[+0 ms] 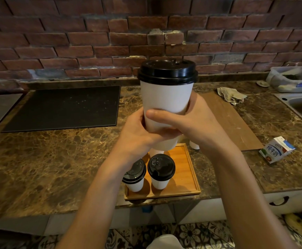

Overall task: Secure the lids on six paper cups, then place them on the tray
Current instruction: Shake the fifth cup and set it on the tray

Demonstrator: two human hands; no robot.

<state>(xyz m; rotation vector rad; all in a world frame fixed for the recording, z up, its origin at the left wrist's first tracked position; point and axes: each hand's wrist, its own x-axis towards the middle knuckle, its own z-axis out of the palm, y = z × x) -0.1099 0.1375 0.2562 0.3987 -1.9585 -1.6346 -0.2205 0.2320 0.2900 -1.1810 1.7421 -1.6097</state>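
Observation:
I hold a white paper cup (166,97) with a black lid (167,71) up in front of me, above the counter. My left hand (135,133) grips its lower part from the left, and my right hand (191,121) wraps it from the right, thumb across the front. Below sits a wooden tray (184,177) with two lidded cups, one at its front left (135,177) and one beside it (161,170). Behind my hands, parts of other white cups (194,145) show, mostly hidden.
A black mat (64,108) lies on the marble counter at the left. A wooden board (231,121) with a crumpled cloth (231,95) lies at the right, a milk carton (276,150) near it. A sink (301,106) and a plastic tub (294,79) are at far right.

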